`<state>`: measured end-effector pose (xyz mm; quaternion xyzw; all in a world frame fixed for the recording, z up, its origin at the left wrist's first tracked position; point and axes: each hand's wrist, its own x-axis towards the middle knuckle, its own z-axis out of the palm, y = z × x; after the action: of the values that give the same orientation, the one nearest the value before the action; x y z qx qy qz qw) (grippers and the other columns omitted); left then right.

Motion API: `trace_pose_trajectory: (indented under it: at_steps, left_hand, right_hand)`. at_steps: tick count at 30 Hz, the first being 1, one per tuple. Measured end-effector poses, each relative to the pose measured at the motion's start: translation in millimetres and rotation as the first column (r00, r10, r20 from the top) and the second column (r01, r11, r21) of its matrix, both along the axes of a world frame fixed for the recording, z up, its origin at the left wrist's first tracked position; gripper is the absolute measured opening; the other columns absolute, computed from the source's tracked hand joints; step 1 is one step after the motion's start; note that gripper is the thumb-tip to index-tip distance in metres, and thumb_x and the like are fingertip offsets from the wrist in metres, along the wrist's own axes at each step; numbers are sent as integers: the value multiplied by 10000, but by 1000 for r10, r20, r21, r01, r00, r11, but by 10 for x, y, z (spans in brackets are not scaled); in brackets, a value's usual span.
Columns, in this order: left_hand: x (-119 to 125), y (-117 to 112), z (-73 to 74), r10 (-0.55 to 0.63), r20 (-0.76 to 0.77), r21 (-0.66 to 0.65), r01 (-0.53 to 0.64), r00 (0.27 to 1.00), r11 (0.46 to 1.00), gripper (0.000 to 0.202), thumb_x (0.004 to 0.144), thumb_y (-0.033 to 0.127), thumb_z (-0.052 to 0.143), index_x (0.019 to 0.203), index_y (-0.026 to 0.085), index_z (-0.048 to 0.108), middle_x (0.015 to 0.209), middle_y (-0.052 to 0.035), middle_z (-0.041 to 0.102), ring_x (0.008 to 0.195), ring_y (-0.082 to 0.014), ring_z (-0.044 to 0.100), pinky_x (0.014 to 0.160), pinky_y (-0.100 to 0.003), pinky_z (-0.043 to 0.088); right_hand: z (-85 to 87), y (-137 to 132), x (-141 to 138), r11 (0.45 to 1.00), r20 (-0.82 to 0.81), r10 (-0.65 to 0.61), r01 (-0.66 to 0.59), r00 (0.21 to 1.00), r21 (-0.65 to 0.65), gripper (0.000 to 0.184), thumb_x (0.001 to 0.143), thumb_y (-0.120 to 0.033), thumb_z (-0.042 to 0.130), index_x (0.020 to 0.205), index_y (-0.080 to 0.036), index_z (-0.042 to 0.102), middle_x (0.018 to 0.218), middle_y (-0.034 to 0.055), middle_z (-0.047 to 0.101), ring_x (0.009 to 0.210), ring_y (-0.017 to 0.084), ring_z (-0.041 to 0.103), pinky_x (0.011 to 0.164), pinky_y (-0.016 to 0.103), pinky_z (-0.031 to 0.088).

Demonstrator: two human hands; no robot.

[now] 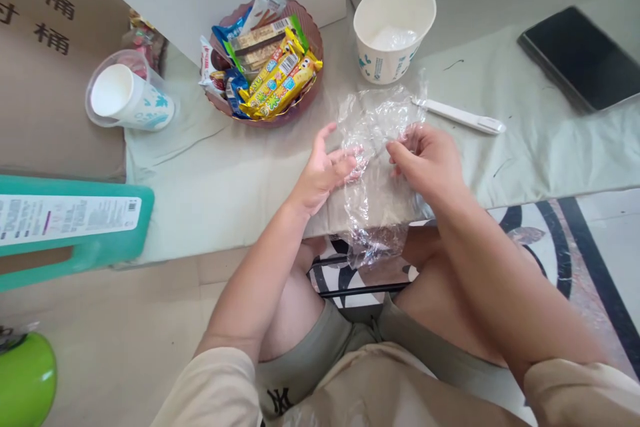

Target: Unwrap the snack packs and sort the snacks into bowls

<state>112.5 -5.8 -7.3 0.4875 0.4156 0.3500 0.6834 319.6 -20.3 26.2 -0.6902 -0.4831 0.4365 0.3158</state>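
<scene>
Cardboard (55, 107) reads "桶" — left hand (325, 177) touches, right hand (430, 163) pinches clear plastic (373, 203).

- The clear wrap (375, 113) is thin, shiny plastic, all crinkly.
- The table cover (240, 173) looks like soft, dull cloth with wrinkles.
- The white tub (370, 65) looks like smooth paper.
- The snack wrappers (287, 83) are bright and shiny.
- The pink bowl (313, 27) has a bumpy, see-through side.
- The phone (583, 60) has a smooth, glossy black front.
- The big box (75, 100) is plain, dull cardboard.
</scene>
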Motion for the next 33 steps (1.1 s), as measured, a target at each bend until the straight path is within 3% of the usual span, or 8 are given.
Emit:
trace_pose_trajectory:
  at_steps: [7,11,15,19,22,25,28,33]
  left_hand:
    - [-27,7,-76,105,-118,88,-95,988,992,787,858,318,779,1482,343,299,1101,-76,776,761,-176,785,705,-307,632]
    - [-145,64,-65,221,-80,110,-212,972,971,657,891,361,743,1433,323,374,1059,-62,791,808,-197,797,650,-272,607]
    - [-227,41,-24,197,-94,149,-181,976,972,746,838,466,817,1433,334,387,952,-38,801,753,-209,793,612,-265,584]
    - [-259,-44,25,215,-122,304,-170,969,937,670,908,484,742,1460,350,387,898,-14,806,726,-167,781,655,-262,602]
    - [-305,-83,49,210,-176,420,-120,962,900,467,946,470,687,1362,319,536,854,-2,805,696,-142,768,643,-247,609]
    - [-337,-96,77,197,-243,462,-65,950,884,271,969,448,639,1158,260,689,802,-7,786,648,-131,752,590,-230,592]
    - [-320,-110,131,195,-258,508,-38,946,861,192,964,369,628,1052,228,725,807,-15,780,674,-124,752,608,-224,589]
    - [-265,-149,213,130,-287,520,41,949,853,373,791,225,762,1158,237,694,895,-15,789,794,-142,753,735,-254,609]
  right_hand:
    - [-17,21,10,1000,-134,-25,23,991,-15,289,861,-494,693,974,-243,606,789,61,728,602,203,662,573,365,530]
    - [-8,10,107,997,-248,69,-77,966,-21,306,845,-486,717,984,-218,666,934,91,767,696,198,689,632,364,557]
    - [-21,-35,150,989,-318,139,-147,938,-2,361,822,-460,743,1084,-220,678,951,80,784,842,231,738,754,390,608]
    - [-41,-128,156,976,-259,215,-219,942,12,804,829,-426,749,1537,-260,404,836,34,780,796,270,755,769,454,618]
    - [-53,-205,161,982,-164,183,-173,969,76,987,870,-371,696,1664,-261,120,808,17,765,762,269,744,770,467,609]
    - [-68,-254,146,972,-197,201,-170,960,163,957,891,-384,668,1662,-249,119,889,27,764,833,242,737,839,446,604]
    - [-71,-269,104,930,-200,344,-304,917,205,922,850,-375,719,1629,-244,244,962,30,762,879,219,714,887,426,584]
    - [-25,-287,64,914,-92,334,-298,938,274,353,889,-336,641,1228,-241,656,897,37,742,837,207,693,836,395,565]
